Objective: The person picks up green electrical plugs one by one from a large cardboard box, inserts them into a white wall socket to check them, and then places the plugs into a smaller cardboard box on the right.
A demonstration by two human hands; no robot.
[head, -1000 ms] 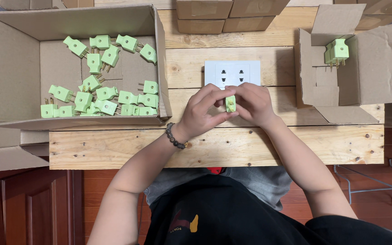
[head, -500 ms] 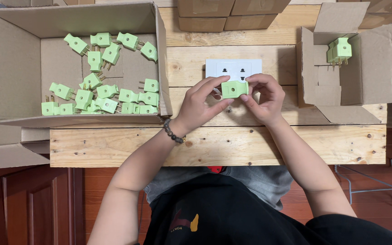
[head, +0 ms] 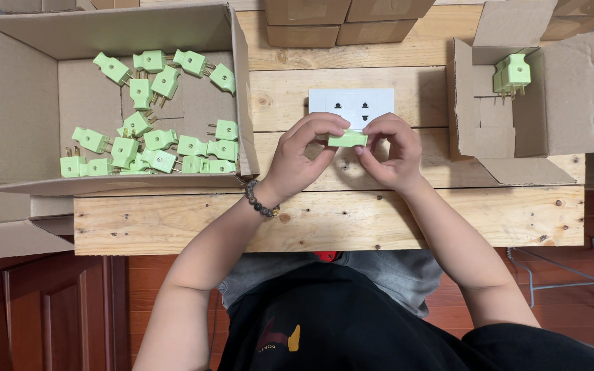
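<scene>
1. Near edge: pale wooden tabletop (head: 379, 220), both forearms crossing it. A bead bracelet (head: 261, 200) on the left wrist.
2. Left hand (head: 297, 161) and right hand (head: 388, 154) meet mid-table; each pinches one end of a green plug (head: 347, 140), held level between the fingertips, just above the wood.
3. Just beyond the plug: a white wall socket (head: 352, 104) lying flat, its near edge partly hidden by the fingers.
4. Left: a large cardboard box (head: 15, 110) holding many loose green plugs (head: 152, 137).
5. Right: a small open carton (head: 572, 103) with green plugs (head: 511, 73) inside.
6. Far edge: closed cartons (head: 338, 20).
</scene>
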